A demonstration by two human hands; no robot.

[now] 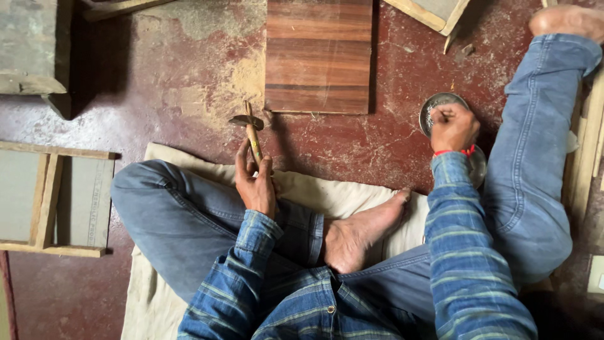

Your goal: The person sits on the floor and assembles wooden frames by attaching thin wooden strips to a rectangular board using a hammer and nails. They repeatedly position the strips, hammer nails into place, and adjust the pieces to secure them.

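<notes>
Seated cross-legged on a cream cloth [170, 165] spread over the red floor [157, 82], I hold a small hammer [251, 130] in my left hand [257, 182], fingers closed around the lower part of its wooden handle, the metal head up and pointing away from me, just above the cloth's far edge. My right hand [453, 128] is bunched into a loose fist, fingertips pinched together over a round metal dish [434, 104] on the floor beside my right knee; whether anything is caught between those fingers I cannot tell, since they are too small to read. A second metal rim shows under my wrist, next to a red thread band [454, 152]. Straight ahead of the hammer, just beyond its head, lies a striped brown wooden panel [318, 55], flat on the floor with pale sawdust [242, 79] scattered along its left side. My bare foot [362, 234] rests on the cloth between my two arms. A wooden frame with a grey board [53, 198] lies well apart on the left, and timber strips [588, 138] run along the right edge past my raised knee. I wear jeans and a blue checked shirt.
</notes>
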